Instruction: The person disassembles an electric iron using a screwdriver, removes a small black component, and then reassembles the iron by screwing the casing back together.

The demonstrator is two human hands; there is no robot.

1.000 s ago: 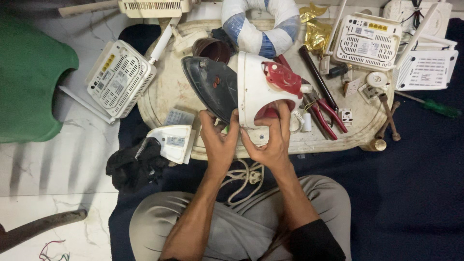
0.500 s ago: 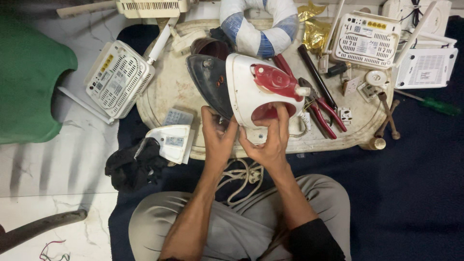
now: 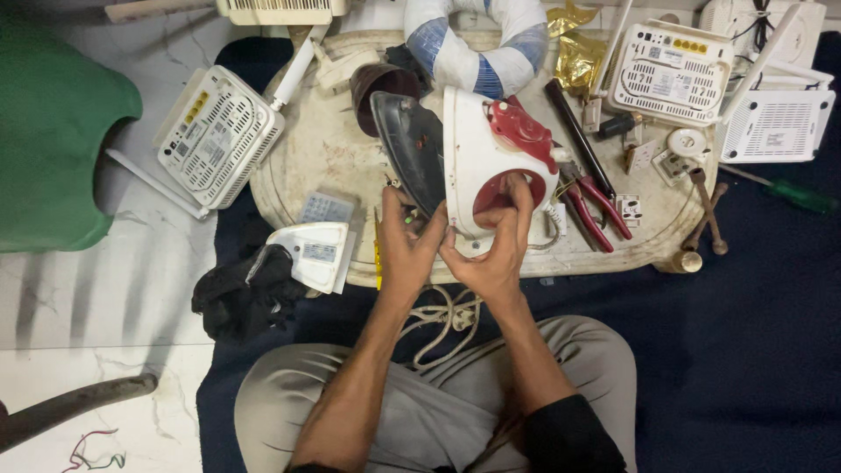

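Cord: one white coil (image 3: 442, 317), nearest, in the lap.
Hands: left hand (image 3: 407, 250) and right hand (image 3: 491, 254), both gripping one white-and-red iron (image 3: 491, 162), held above the desk (image 3: 324, 153).
Pliers: one red pair (image 3: 596, 206).
Routers: three white (image 3: 219, 136).

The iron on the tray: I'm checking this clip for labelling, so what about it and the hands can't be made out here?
Head view only:
- Iron: its rear end is covered by the right hand and left hand.
- Dark soleplate: its face is turned edge-on.
- Cord: its ends run under the wrists.
- Small parts between the fingers: too small to tell.
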